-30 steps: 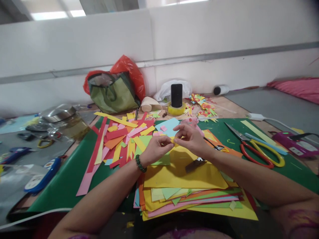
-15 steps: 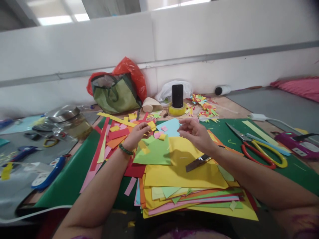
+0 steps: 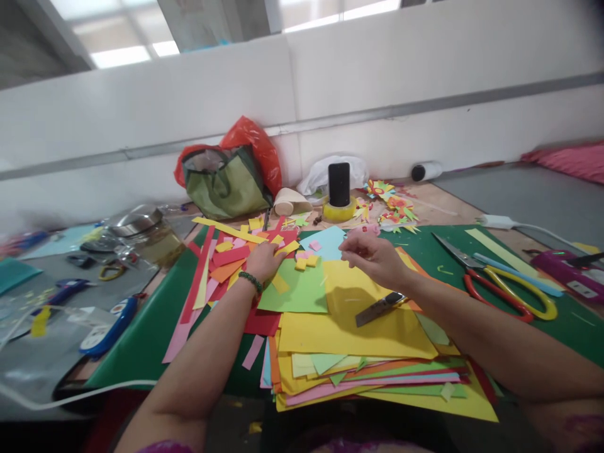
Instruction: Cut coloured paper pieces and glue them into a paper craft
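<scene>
My left hand (image 3: 264, 259) reaches over the loose coloured paper strips, with its fingertips closed at a yellow paper strip (image 3: 289, 247). My right hand (image 3: 372, 257) hovers above the stack with thumb and fingers curled together. Whatever is between them is too small to make out. A pink piece (image 3: 371, 229) shows just behind that hand. Below the right wrist, a utility knife (image 3: 380, 308) lies across the yellow sheet (image 3: 349, 336), its handle partly hidden. A green sheet (image 3: 302, 292) lies beside it, with small folded yellow pieces (image 3: 306, 262) at its upper edge.
Large scissors (image 3: 500, 283) with red and yellow handles lie right on the green mat (image 3: 132, 333). A phone (image 3: 338, 184) stands in a yellow tape roll (image 3: 340, 211). Paper flowers (image 3: 396, 207), a green bag (image 3: 229, 185), a glass jar (image 3: 153, 239) and a blue glue gun (image 3: 108, 330) are around.
My left hand has moved lower and further over the strips, towards the yellow one. My right hand stays nearly in place. The view has shifted slightly.
</scene>
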`<state>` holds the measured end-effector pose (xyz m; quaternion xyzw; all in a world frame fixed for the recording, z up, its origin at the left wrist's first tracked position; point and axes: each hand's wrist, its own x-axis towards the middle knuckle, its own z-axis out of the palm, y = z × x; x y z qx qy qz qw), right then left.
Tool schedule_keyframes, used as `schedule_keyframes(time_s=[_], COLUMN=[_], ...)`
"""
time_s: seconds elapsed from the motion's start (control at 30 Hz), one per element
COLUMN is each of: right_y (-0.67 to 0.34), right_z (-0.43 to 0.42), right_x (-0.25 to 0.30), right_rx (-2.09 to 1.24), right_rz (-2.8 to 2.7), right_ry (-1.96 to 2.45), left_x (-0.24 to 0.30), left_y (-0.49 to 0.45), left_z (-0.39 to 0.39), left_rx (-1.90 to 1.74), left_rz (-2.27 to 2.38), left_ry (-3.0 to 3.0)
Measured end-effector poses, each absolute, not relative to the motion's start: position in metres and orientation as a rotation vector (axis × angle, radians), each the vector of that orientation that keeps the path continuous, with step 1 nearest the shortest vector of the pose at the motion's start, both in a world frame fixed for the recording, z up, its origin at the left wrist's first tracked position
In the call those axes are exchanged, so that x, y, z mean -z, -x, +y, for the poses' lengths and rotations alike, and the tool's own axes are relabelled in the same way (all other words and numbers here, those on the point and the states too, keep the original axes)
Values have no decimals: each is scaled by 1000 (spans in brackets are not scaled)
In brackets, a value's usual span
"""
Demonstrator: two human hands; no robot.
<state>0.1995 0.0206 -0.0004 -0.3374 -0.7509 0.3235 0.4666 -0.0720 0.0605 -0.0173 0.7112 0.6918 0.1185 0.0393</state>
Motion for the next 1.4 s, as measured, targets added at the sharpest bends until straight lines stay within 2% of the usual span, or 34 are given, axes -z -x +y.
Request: schedule_keyframes(time_s=[0.1,0.5,0.63,0.73,0.87,0.97,1.23,1.4], right_y=[-199,-201,-201,-209,-231,-246,-253,-248], right_z=[21,24,25,27,34,43,48,37], right_x=[3,8,2,-13,-35,-42,-43,-49], right_rx=[-745,-698,-645,-506,-282,-245,-276,-295], right_rz=[-1921,-2041,-2084,-2253,-2526,-2522,-2483,-2425], right_ry=[812,832,936,1282,1962,2187,2226,2114], left_x=[22,14,4,-5,-15,-16,2,-1], left_y=[75,79,86,82,66,59,70,64], left_z=[65,65,64,57,40,34,52,49], left_rx=[-292,-500,-872,-1119,-916,-788,-689,-832], left_rz=[2132,2259,2136,1733,1240,1169,1575,1523], left_ry=[-2173,-1972,-2005,-1949,-1779,-1722,-2015,-2033])
